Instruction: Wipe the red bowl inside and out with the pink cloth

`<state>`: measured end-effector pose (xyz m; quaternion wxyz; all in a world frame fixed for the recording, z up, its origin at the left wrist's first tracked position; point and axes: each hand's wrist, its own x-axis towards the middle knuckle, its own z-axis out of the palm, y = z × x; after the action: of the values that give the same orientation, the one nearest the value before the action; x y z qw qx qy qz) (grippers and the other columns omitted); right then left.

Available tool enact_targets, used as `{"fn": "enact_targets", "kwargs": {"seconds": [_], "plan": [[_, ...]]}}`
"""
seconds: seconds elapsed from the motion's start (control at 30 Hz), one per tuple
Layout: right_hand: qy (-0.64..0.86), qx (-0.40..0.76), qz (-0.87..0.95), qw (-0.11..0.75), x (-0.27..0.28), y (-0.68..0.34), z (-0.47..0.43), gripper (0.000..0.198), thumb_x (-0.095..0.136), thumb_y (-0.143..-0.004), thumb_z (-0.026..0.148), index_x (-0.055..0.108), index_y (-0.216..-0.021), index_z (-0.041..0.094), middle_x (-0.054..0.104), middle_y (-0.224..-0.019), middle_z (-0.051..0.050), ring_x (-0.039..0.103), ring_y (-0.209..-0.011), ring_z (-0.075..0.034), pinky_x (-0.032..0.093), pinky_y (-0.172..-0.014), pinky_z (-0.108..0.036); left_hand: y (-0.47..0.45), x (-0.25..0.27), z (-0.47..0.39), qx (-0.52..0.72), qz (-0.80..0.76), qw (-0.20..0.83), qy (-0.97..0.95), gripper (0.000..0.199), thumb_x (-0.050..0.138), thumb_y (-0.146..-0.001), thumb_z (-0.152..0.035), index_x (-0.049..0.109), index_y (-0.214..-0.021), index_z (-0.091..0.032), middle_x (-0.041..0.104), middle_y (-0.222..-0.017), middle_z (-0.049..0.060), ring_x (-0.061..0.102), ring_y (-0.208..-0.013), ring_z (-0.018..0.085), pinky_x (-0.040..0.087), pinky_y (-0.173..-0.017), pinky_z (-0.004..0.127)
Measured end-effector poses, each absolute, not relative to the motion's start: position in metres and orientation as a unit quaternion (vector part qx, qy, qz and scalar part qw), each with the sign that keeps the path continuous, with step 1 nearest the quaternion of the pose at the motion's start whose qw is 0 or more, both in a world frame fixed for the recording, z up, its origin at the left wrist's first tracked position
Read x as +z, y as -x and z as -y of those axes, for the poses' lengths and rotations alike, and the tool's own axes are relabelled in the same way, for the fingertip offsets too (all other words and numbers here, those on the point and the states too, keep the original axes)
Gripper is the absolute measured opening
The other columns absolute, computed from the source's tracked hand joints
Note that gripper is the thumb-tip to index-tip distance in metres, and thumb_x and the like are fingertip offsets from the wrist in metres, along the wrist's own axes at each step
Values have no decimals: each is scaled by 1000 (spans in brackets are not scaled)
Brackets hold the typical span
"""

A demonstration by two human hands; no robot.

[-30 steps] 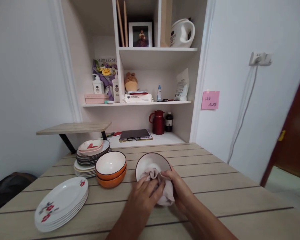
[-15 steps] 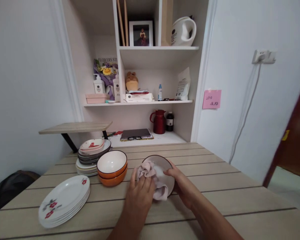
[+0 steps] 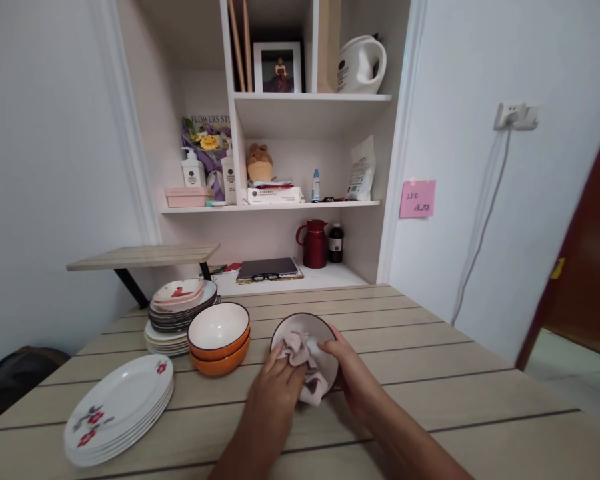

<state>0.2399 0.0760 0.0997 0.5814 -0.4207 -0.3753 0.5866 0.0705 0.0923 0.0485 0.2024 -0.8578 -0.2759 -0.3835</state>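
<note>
My right hand [image 3: 349, 363] grips the right rim of a bowl [image 3: 307, 323], thumb inside and fingers behind. The bowl has a pale inside and a dark rim, and it tilts toward me above the table. Bunched in my left hand [image 3: 279, 383] is a pale pink cloth [image 3: 296, 348], pressed against the bowl's inside. One end of the cloth hangs over the near rim. Left of my hands stand two stacked orange bowls [image 3: 220, 333] with white insides.
A stack of white oval plates [image 3: 125, 393] with red flowers lies at the table's left. Behind it rises a pile of mixed plates [image 3: 180, 303] near a small raised shelf [image 3: 145, 255]. A red jug [image 3: 315, 245] stands at the back, beside a dark bottle [image 3: 335, 243].
The bowl has shifted slightly left with both hands. The cloth has moved within it, further from the left rim. The whole view has also slid a little.
</note>
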Motion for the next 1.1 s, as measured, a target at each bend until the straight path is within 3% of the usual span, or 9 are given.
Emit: {"fn": "enact_targets", "kwargs": {"seconds": [0.1,0.2,0.33,0.5,0.63,0.77,0.9,1.1], "plan": [[424,579,360,596,100,-240,-76,63,69,-69,38,63,-130,24,79,-89,-3,66,-70,-22,46,-58,-30,-69,53,-86,-391,223,144,882,45,45,-90,-2,66,-126,-19,79,-115,6,72,-111,21,38,-124,50],[410,573,354,615,103,-242,-76,66,71,-68,37,61,-131,24,77,-81,-1,66,-71,-23,48,-65,-32,-70,54,-81,-370,220,128,894,45,49,-91,-5,64,-132,-18,76,-125,6,69,-117,21,36,-125,50],[407,563,387,606,106,-250,-79,59,72,-67,36,66,-125,22,78,-87,-3,68,-78,-25,50,-72,-34,-74,44,-88,-348,229,182,891,27,58,-100,-15,69,-123,-22,75,-129,4,67,-121,20,36,-124,47],[450,596,401,531,106,-257,-78,62,70,-71,38,62,-132,25,79,-92,-4,66,-69,-22,47,-59,-31,-75,35,-100,-354,244,261,864,17,60,-105,-20,73,-115,-23,79,-118,2,72,-110,18,39,-122,46],[399,605,412,553,102,-250,-76,69,73,-70,30,56,-137,26,78,-96,-4,66,-75,-22,52,-61,-31,-74,36,-97,-396,255,262,842,25,47,-110,-19,73,-111,-20,80,-111,3,73,-105,18,46,-116,43],[378,617,398,563,98,-241,-75,77,76,-67,26,54,-141,26,76,-89,-2,63,-69,-20,51,-56,-31,-75,40,-92,-411,261,272,830,34,38,-111,-16,72,-109,-18,79,-108,4,74,-99,18,53,-107,43],[355,635,369,579,90,-238,-78,79,79,-68,27,52,-143,26,75,-82,0,61,-63,-19,49,-53,-29,-74,47,-88,-414,249,274,832,35,36,-112,-15,71,-108,-18,79,-105,5,74,-94,19,53,-105,43],[337,642,345,596,72,-238,-87,76,77,-73,29,51,-144,30,78,-88,0,68,-74,-21,49,-63,-29,-72,48,-87,-402,228,229,857,36,32,-113,-17,68,-115,-18,77,-101,4,73,-92,18,51,-105,40]]}}
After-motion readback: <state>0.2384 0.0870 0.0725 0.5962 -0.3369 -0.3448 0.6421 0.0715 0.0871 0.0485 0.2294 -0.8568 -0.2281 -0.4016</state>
